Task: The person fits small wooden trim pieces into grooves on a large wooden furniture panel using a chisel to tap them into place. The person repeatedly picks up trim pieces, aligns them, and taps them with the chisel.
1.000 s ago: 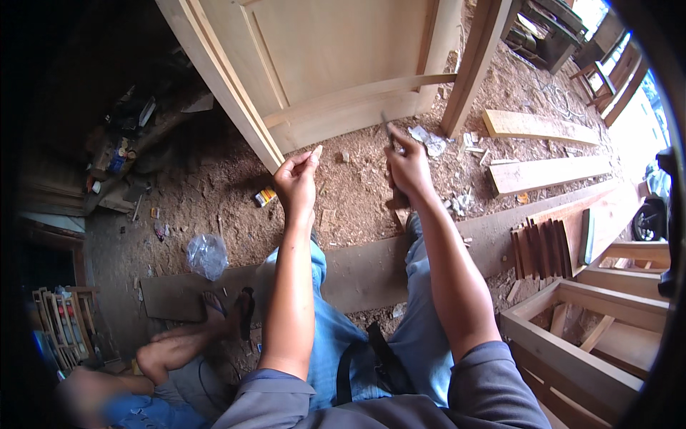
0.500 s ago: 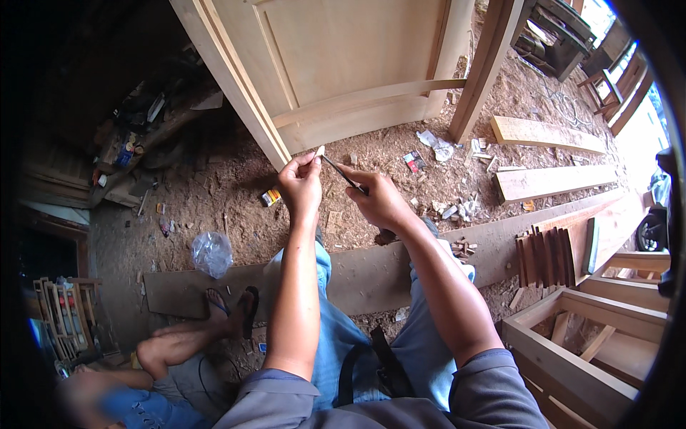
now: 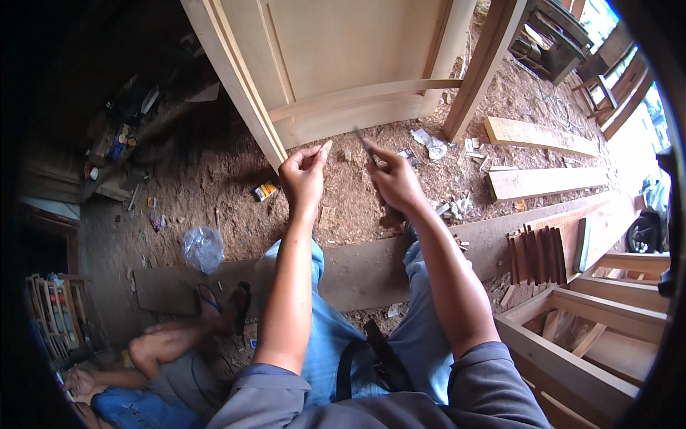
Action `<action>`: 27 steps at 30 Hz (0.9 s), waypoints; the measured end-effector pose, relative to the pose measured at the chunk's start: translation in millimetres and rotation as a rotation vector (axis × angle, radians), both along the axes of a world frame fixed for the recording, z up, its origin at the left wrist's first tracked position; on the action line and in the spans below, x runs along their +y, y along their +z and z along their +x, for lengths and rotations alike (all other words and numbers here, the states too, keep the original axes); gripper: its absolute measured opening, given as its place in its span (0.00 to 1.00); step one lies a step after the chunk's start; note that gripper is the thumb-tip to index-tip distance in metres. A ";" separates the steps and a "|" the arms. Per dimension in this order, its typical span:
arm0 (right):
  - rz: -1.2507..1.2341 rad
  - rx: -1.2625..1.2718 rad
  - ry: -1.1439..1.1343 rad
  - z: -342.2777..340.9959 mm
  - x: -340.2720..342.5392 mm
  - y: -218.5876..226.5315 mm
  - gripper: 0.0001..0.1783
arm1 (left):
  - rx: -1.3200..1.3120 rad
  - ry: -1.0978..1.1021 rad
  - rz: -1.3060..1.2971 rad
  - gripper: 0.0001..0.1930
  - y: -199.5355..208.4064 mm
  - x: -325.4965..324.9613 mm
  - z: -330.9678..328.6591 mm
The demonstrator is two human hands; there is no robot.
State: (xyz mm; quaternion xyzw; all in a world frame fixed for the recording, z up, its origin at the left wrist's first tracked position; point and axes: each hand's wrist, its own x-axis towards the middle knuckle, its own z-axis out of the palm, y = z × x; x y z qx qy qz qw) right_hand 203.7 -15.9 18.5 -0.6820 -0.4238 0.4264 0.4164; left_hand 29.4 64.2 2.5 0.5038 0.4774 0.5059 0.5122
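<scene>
Between the thumb and fingers of my left hand [image 3: 303, 180] is a small pale piece of wood [image 3: 327, 146], its tip sticking up past them. My right hand [image 3: 398, 184] is closed round a knife [image 3: 363, 139]; its narrow dark blade points up and forward, smeared by motion. A brown end, seemingly the handle, shows under that hand. Blade and wood piece are apart. Just beyond my left hand stands the foot of a pale wooden frame post [image 3: 250, 107], beside a panelled door [image 3: 357, 43].
Shavings cover the floor [image 3: 343, 207]. A long board [image 3: 357, 275] lies across under my legs. Planks [image 3: 547, 184], a stack of dark slats [image 3: 536, 257] and a wooden frame [image 3: 572, 343] are at right. A clear plastic bag [image 3: 203, 249] and a seated person [image 3: 153, 386] are at left.
My right hand has drawn the knife away from the wood piece, to the right. My left hand still pinches the piece at nearly the same spot. The view has shifted slightly.
</scene>
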 end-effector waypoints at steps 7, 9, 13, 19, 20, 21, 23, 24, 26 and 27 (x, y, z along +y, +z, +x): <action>0.288 -0.240 0.112 -39.3 -9.9 -6.0 0.28 | 0.032 0.028 0.009 0.07 -9.2 4.6 -1.5; 0.130 -0.239 0.113 -36.8 -6.3 -6.7 0.28 | 0.025 0.012 -0.015 0.07 -8.7 2.8 0.9; 0.124 -0.440 -0.424 -2.4 16.7 -0.8 0.28 | 0.095 -0.278 0.112 0.04 -10.0 -15.0 9.9; -0.042 0.080 -0.122 11.5 0.1 6.1 0.29 | 0.015 0.055 0.119 0.06 -5.5 -1.5 3.8; 0.016 0.029 -0.021 2.9 -3.6 4.0 0.29 | 0.025 0.044 0.067 0.06 -5.6 3.9 1.1; 0.086 0.029 0.068 -4.5 -6.8 1.5 0.29 | 0.018 0.045 0.039 0.06 -7.5 5.7 -0.9; 0.146 -0.101 0.173 -17.1 -9.5 -4.7 0.28 | 0.003 0.070 0.057 0.06 -12.5 6.8 -3.7; 0.167 -0.161 0.163 -21.9 -8.8 -7.6 0.28 | -0.029 0.057 0.118 0.05 -14.7 6.9 -4.2; 0.309 -0.253 0.200 -29.7 -8.7 -11.6 0.28 | 0.029 0.070 0.043 0.05 -16.8 8.2 -5.0; 0.272 -0.242 0.188 -32.5 -9.3 -12.2 0.28 | 0.052 0.054 0.014 0.05 -16.5 10.0 -4.6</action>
